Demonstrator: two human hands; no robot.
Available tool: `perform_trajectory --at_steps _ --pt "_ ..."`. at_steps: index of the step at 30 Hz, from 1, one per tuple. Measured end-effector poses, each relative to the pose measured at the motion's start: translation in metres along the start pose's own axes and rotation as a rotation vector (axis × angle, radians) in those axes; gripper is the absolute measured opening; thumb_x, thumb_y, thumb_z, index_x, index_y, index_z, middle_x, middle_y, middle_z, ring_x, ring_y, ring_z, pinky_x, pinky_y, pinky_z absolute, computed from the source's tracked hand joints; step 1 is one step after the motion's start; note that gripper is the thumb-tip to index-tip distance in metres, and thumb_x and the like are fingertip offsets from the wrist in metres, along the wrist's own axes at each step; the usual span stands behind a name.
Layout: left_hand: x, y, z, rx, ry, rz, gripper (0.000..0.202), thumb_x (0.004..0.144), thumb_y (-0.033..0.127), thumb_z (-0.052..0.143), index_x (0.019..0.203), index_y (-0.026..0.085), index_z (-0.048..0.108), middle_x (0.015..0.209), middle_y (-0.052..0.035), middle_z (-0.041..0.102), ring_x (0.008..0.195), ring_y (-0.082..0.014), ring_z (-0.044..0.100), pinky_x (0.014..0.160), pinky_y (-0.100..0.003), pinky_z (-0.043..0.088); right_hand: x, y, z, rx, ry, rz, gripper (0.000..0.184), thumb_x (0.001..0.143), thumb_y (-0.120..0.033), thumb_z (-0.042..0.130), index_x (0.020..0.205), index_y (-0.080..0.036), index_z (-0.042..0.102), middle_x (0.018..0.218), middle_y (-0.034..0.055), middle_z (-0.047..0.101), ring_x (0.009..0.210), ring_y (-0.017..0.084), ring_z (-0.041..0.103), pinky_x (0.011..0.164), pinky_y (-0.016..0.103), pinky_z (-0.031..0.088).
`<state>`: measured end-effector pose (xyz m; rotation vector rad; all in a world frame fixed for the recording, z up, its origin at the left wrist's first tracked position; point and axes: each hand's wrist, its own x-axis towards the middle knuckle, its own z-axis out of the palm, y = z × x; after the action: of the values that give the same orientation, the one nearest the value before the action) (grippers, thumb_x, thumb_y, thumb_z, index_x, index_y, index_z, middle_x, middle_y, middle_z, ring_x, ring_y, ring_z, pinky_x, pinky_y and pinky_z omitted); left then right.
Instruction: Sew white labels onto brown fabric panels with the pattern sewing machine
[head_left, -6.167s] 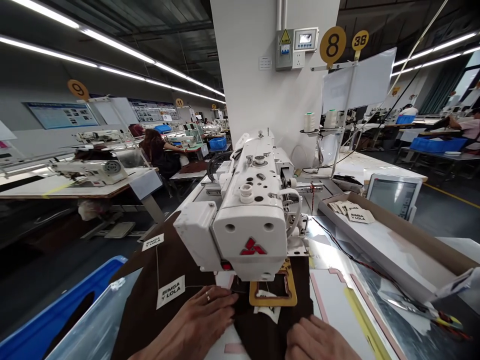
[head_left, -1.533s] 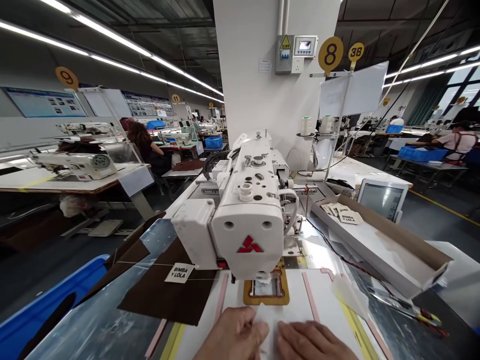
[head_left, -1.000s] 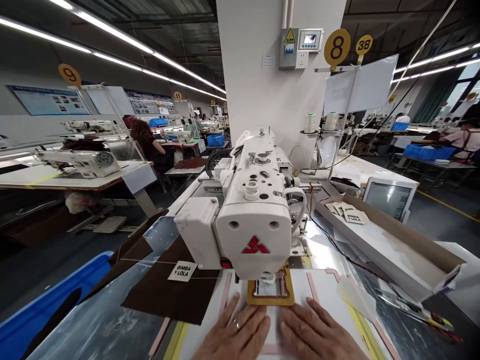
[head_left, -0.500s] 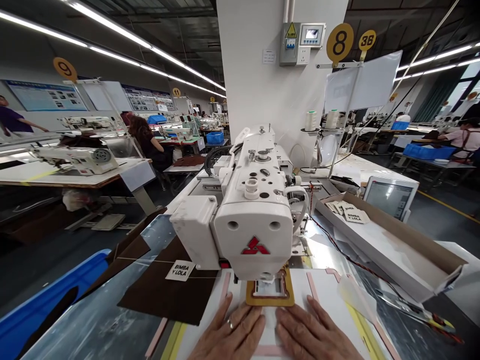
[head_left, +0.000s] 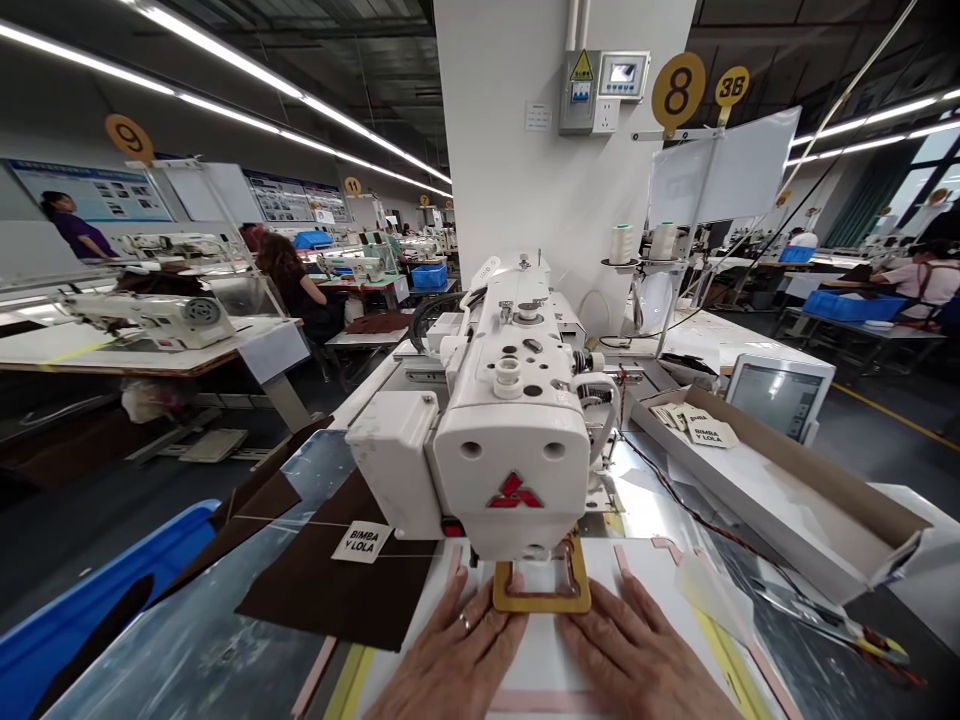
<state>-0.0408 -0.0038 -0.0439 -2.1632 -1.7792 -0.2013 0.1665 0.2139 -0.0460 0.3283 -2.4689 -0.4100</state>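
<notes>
My left hand (head_left: 460, 655) lies flat with spread fingers and a ring on one finger, pressing on a white sheet (head_left: 544, 655) with pink strips. On the other side my right hand (head_left: 637, 650) rests flat too, fingers stretched forward. Between the fingertips sits a gold clamp frame (head_left: 543, 603) under the head of a white sewing machine (head_left: 513, 450). What lies inside the frame is partly hidden by the machine head. Left of my left hand is a dark brown fabric piece (head_left: 330, 600) bearing a white printed label (head_left: 361, 541).
A long cardboard box (head_left: 795, 500) holding several labels (head_left: 697, 428) stands at the right, beside a small screen (head_left: 780, 400). Thread snips (head_left: 810, 610) lie near it. A blue bin (head_left: 75, 640) is at the lower left. Other people work at machines behind.
Both hands have slid slightly forward along the sides of the clamp frame, staying flat. The machine head appears slightly further right. In the background, a person in purple has moved right.
</notes>
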Motion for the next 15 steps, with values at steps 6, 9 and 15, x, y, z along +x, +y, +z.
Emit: perform_trajectory --at_steps 6,9,15 --pt "-0.009 -0.003 0.036 0.007 0.004 -0.038 0.078 0.11 0.05 0.05 0.17 0.022 0.008 0.166 -0.0097 0.037 0.155 -0.0294 0.035 0.13 -0.054 0.016 -0.006 -0.006 0.009 0.013 0.001 0.016 0.039 0.111 -0.041 0.045 0.132 -0.019 0.069 0.138 0.0053 0.07 0.125 0.023 0.066 0.115 0.039 0.044" --pt "-0.011 -0.003 0.037 0.016 0.031 -0.039 0.079 0.109 0.054 0.05 0.17 0.021 0.011 0.166 -0.0102 0.037 0.154 -0.0308 0.036 0.13 -0.054 0.018 -0.005 -0.007 0.014 -0.019 0.014 0.022 0.04 0.112 -0.04 0.042 0.132 -0.019 0.07 0.136 0.0031 0.072 0.122 0.024 0.067 0.115 0.039 0.045" --pt "-0.014 -0.002 0.034 -0.024 0.018 -0.054 0.092 0.104 0.072 0.046 0.17 0.019 0.01 0.166 -0.013 0.037 0.154 -0.0337 0.034 0.128 -0.056 0.023 -0.005 -0.006 0.013 0.006 -0.007 0.028 0.044 0.112 -0.045 0.042 0.136 -0.018 0.067 0.138 0.0062 0.071 0.125 0.025 0.066 0.117 0.041 0.042"
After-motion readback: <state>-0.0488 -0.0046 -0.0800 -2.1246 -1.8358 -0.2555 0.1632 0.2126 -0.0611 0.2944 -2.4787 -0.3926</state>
